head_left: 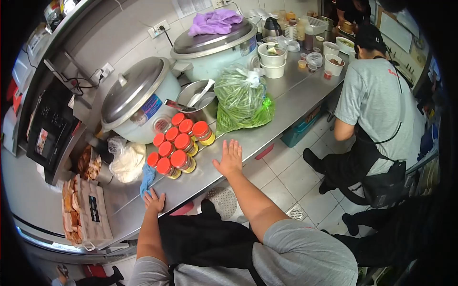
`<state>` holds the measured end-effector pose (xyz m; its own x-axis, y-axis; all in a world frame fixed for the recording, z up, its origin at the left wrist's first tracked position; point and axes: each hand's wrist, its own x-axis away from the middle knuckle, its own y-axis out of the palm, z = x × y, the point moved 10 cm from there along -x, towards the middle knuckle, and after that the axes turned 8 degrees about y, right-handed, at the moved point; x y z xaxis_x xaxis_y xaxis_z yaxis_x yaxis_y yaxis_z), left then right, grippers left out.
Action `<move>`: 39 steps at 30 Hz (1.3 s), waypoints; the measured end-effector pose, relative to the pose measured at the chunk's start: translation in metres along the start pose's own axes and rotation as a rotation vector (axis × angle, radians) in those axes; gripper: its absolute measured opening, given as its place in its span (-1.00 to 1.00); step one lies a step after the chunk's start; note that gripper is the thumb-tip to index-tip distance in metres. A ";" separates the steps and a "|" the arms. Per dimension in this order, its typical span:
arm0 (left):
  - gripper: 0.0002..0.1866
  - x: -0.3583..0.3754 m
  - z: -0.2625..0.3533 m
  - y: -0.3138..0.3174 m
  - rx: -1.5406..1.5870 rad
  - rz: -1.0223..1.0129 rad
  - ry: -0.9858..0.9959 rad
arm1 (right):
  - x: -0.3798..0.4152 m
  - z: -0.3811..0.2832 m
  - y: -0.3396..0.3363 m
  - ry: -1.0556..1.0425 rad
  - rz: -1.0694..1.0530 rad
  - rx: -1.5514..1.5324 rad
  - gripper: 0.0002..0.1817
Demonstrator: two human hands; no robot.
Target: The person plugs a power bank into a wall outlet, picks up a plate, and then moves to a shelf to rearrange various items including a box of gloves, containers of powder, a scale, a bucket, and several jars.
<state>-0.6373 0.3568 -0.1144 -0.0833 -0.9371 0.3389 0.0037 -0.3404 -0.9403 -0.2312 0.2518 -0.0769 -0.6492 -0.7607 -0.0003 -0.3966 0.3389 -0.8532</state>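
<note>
My left hand rests at the front edge of the steel counter, fingers spread, close beside a blue cloth. It holds nothing. My right hand lies flat on the counter with its fingers apart, also holding nothing. Between and beyond my hands stands a cluster of several red-lidded jars with yellow on their lower parts. Just past my right hand sits a knotted clear plastic bag full of long green vegetables, with a bright green bag against its lower right.
Two large lidded cookers stand behind the jars, one topped by a purple cloth. A metal pot holds utensils. At left are a crate of packaged food and a white plastic bag. A co-worker bends at right.
</note>
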 end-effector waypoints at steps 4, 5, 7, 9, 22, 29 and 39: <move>-0.12 0.012 0.007 -0.001 0.000 -0.001 -0.017 | 0.005 0.001 0.002 0.015 -0.038 0.046 -0.10; -0.13 0.011 0.010 0.001 -0.002 -0.007 -0.036 | -0.005 0.001 0.010 0.010 -0.063 0.050 -0.10; -0.14 0.017 0.013 0.000 0.005 -0.001 -0.039 | -0.004 0.000 0.005 0.005 -0.064 0.050 -0.11; -0.15 0.020 0.012 -0.001 0.004 0.018 -0.017 | 0.000 0.000 0.003 0.005 -0.065 0.049 -0.12; -0.16 0.027 0.014 0.001 0.031 0.059 0.001 | -0.002 -0.003 0.004 -0.020 -0.027 0.060 -0.15; -0.16 0.029 0.013 -0.003 0.039 0.136 0.065 | 0.000 -0.009 0.005 -0.021 -0.030 0.097 -0.15; -0.10 0.035 0.006 -0.006 0.149 0.294 0.160 | 0.004 -0.017 0.008 -0.031 0.017 0.214 -0.18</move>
<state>-0.6344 0.3259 -0.0967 -0.2119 -0.9767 0.0347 0.1946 -0.0769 -0.9779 -0.2482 0.2614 -0.0750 -0.6328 -0.7738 -0.0286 -0.2367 0.2285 -0.9443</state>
